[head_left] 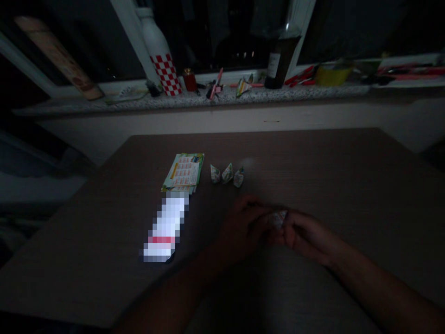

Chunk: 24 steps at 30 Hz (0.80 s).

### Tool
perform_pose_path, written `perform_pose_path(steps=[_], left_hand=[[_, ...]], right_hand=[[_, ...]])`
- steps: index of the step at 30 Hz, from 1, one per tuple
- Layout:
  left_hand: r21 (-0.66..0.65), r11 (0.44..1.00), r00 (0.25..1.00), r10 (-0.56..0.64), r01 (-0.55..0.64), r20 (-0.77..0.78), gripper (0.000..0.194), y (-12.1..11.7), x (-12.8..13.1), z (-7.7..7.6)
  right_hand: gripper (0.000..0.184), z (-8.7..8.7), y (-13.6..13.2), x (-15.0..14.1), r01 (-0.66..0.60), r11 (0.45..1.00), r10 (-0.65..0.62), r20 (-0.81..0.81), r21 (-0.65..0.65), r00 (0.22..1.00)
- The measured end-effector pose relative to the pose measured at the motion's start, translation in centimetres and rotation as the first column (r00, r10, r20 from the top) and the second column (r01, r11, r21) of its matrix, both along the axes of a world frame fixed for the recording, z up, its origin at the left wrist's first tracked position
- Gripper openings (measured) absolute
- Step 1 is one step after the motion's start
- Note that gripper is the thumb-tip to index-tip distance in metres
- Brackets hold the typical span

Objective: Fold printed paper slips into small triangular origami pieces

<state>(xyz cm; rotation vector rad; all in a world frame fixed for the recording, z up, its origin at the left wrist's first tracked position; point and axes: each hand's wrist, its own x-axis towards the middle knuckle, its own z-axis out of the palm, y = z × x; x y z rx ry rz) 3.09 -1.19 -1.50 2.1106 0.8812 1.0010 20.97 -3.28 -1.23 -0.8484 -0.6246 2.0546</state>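
Note:
Between my two hands, over the right half of the table, is a small piece of folded paper (278, 219) with print on it. My left hand (245, 222) pinches it from the left, its fingers bent and in deep shadow. From the right, my right hand (306, 232) grips its edge with thumb and fingers. Just beyond my left hand, three small folded paper shapes (227, 173) with pointed tips stand in a row. Left of them lies a stack of printed paper sheets (184, 171), green at the borders.
A phone with a lit, pixelated screen (167, 227) lies on the wooden table (104, 222) below the stack. On the stone windowsill (139, 105) stand a white bottle with red checks (162, 60), a dark bottle (281, 60), a red jar (189, 80) and several pens (217, 83). The room is dim.

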Motion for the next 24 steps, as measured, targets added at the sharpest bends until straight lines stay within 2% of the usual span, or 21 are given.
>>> perform_pose_path(steps=[3,8,12,15,17,20,22,24], left_hand=[[-0.063,0.998,0.997,-0.019,0.024,0.071,0.019,0.2,-0.1,0.0],[-0.174,0.982,0.983,-0.046,0.077,0.180,0.013,0.4,-0.2,0.0],[-0.302,0.939,0.963,-0.087,0.165,0.255,0.011,0.7,-0.2,0.0],[-0.446,0.861,0.939,-0.095,0.245,0.332,0.009,0.9,-0.3,0.0],[-0.531,0.794,0.921,-0.088,0.296,0.380,0.010,1.0,-0.3,0.0],[-0.617,0.701,0.895,-0.071,0.358,0.440,0.015,1.1,-0.3,-0.3],[-0.634,0.673,0.885,-0.066,0.381,0.462,0.018,1.1,-0.3,-0.5],[-0.617,0.700,0.892,-0.063,0.360,0.448,0.019,1.0,-0.4,-0.4]], right_hand=[[0.013,0.2,0.0,0.3,-0.077,0.997,0.076,-0.017,-0.026,0.997],[0.020,-0.2,0.0,0.9,-0.224,0.973,0.214,-0.149,-0.054,0.965],[0.024,-0.4,-0.2,1.1,-0.265,0.963,0.255,-0.156,-0.049,0.954],[0.022,-0.5,-0.5,0.8,-0.228,0.973,0.229,-0.040,0.032,0.973],[0.015,-0.6,-0.6,0.6,-0.193,0.968,0.176,0.115,0.157,0.978],[0.020,-0.5,-0.6,0.5,-0.281,0.880,0.121,0.391,0.382,0.912],[0.022,-0.4,-0.5,0.5,-0.321,0.815,0.047,0.497,0.482,0.866],[0.021,-0.4,-0.3,0.5,-0.291,0.810,-0.010,0.508,0.509,0.861]])
